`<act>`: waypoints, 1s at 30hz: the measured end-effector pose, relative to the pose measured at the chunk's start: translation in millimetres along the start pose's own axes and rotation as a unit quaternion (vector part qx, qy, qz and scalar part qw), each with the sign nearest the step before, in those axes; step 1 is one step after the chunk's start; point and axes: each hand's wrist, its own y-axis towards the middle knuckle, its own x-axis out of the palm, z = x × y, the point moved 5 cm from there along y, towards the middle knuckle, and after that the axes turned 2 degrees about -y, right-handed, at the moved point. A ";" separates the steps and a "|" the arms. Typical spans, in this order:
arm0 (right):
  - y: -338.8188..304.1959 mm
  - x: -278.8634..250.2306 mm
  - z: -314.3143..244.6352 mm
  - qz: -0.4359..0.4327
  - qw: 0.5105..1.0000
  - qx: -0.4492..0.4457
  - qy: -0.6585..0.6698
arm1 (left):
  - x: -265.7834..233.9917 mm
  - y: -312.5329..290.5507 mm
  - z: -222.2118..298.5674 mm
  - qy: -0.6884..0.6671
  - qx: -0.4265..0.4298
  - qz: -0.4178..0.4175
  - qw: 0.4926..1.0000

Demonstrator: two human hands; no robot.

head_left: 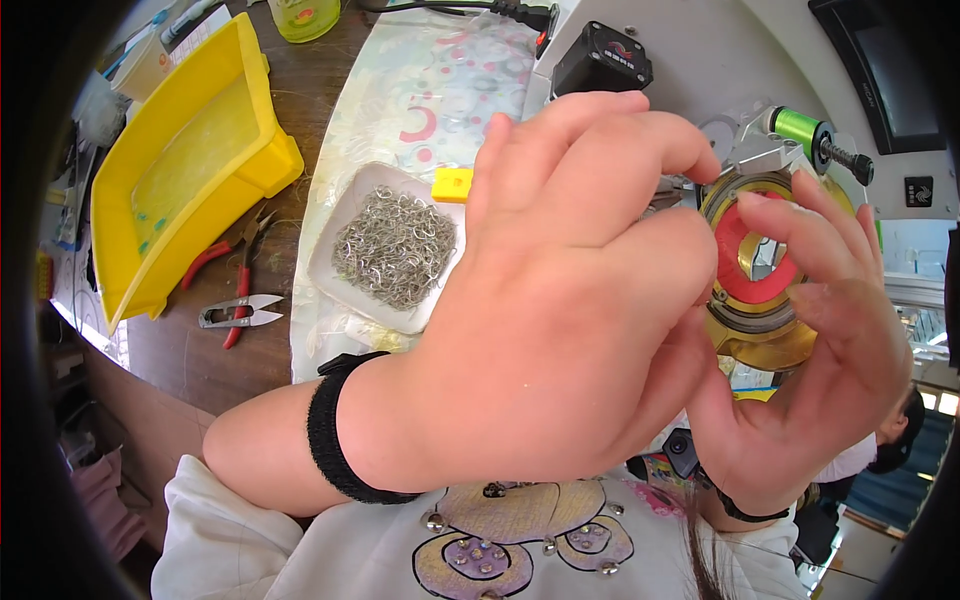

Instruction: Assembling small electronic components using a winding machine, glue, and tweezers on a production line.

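Both hands, left (560,300) and right (810,370), clamped around a brass-coloured round spool (757,268) with a red inner ring.

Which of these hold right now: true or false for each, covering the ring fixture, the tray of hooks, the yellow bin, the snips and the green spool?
1. Both hands are at the brass ring fixture. True: left hand and right hand are on either side.
2. The white tray is empty. False: it holds a heap of small metal hooks.
3. The yellow bin lies right of the fixture. False: it is far left.
4. The snips lie on the table near red-handled pliers. True.
5. The green spool is in the left hand. False: it sits mounted above the fixture.
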 end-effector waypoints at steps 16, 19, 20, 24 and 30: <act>-8.9 -7.9 1.8 -0.020 0.998 0.047 -0.033 | -4.1 17.5 1.6 -0.050 -0.144 -0.112 0.982; -14.4 -5.2 2.7 0.028 0.998 -0.034 -0.053 | -5.9 15.0 7.1 -0.047 -0.144 -0.087 0.985; -13.9 -8.7 2.7 0.028 0.998 -0.035 -0.054 | -7.8 14.0 5.1 -0.077 -0.200 -0.053 0.975; -21.9 -33.0 11.0 -0.013 1.000 -0.005 -0.013 | -5.1 21.2 4.4 -0.049 -0.196 -0.065 0.977; -85.5 -44.0 69.8 0.165 0.961 0.181 0.127 | 11.0 50.7 15.6 0.119 -0.208 -0.104 0.965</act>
